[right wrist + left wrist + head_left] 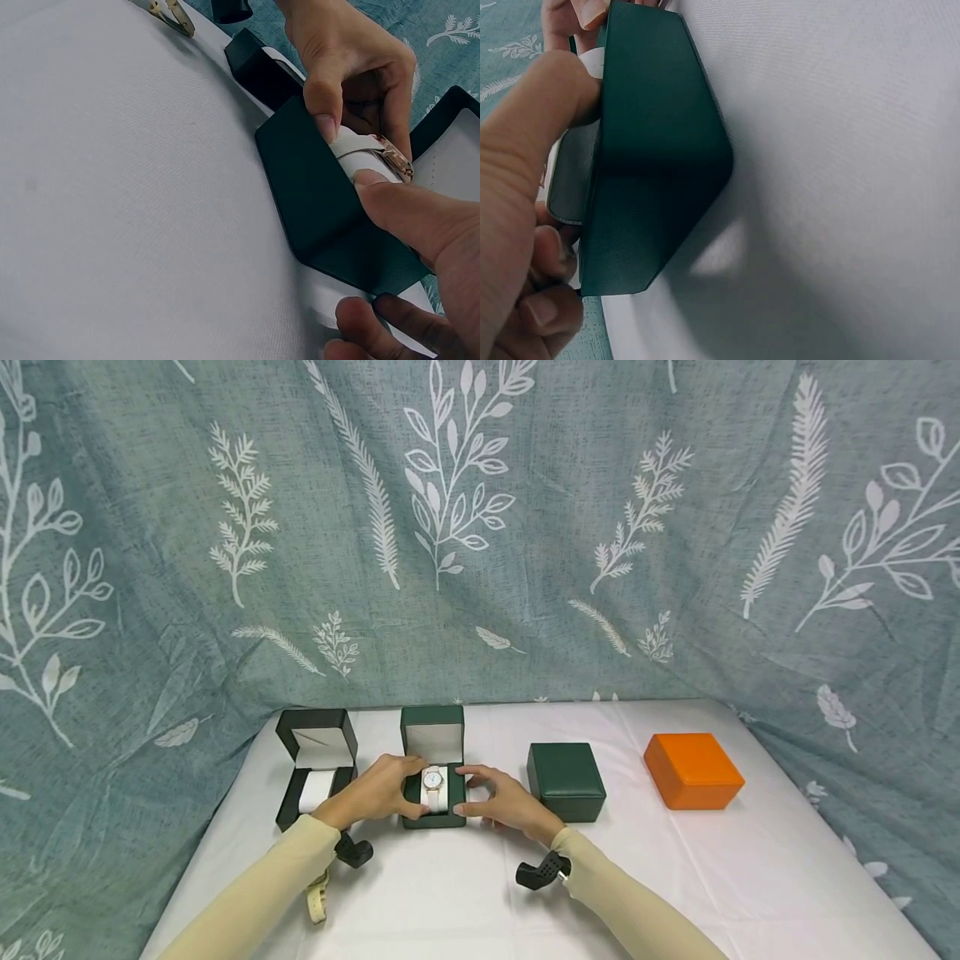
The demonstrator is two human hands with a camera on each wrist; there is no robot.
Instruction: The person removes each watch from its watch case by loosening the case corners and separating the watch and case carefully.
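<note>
A watch [432, 780] with a white strap and gold-toned case is wrapped around a white cushion [352, 166] in an open dark green watch box [322, 199]. My left hand [381, 792] holds the cushion's left side between thumb and index finger. From the right, my right hand [508, 802] has its thumb and index finger at the cushion's other side. The right wrist view shows both thumbs against the cushion near the front wall. In the left wrist view, the box [656, 142] hides most of the cushion.
An open black watch box [291, 797] with a white cushion stands at left. A cream-strapped watch [317, 902] lies partly under my left sleeve. A closed green box [566, 777] and an orange box [690, 768] stand at right on the white tablecloth [442, 902].
</note>
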